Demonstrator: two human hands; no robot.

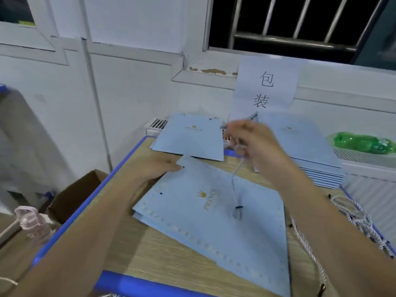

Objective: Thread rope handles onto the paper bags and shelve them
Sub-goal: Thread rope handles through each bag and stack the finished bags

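Note:
A flat light-blue paper bag (214, 228) with a gold crown print lies on the wooden table (158, 258). My left hand (158, 167) grips the bag's far left corner. Raised above the bag, my right hand (255, 142) pinches a white-and-blue rope handle (234, 181). The rope runs down from my fingers to a dark-tipped end at a hole (238, 207) in the bag. Two more punched holes show along the bag's left side.
Blue bags lie in piles at the back left (190, 138) and back right (304, 151). Loose rope handles (355, 219) sit at the table's right edge. A green bottle (362, 142), a paper sign (265, 88), a cardboard box (72, 194) and a clear bottle (32, 221) surround the table.

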